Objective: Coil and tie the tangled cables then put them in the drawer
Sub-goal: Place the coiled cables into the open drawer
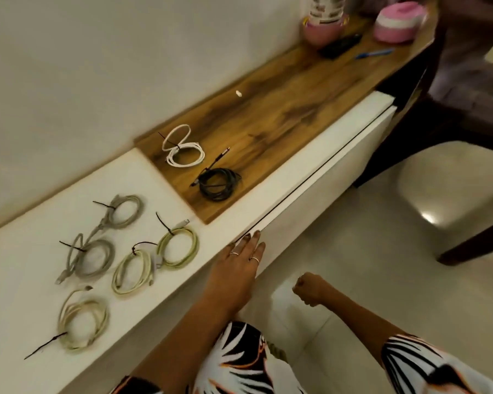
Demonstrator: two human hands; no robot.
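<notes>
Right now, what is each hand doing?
Left hand: open, straight fingers at the drawer front's top edge.
Right hand: closed in a fist, holding nothing visible.

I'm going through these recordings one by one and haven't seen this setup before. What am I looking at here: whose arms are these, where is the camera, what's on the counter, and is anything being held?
There is no machine: a person works with bare hands, and the one picture comes from a camera worn on their head, looking forward and down.

The left hand, fingers fairly straight, touches the top edge of the white drawer front, at the dark gap under the counter. The right hand is a loose fist in the air and seems to hold nothing.

On the counter lie seven coiled cables, most plainly tied with black ties: two grey coils, three yellowish coils, a white coil and a black coil on the wooden part. Further back are a pink jar, a blue pen and a pink box.
</notes>
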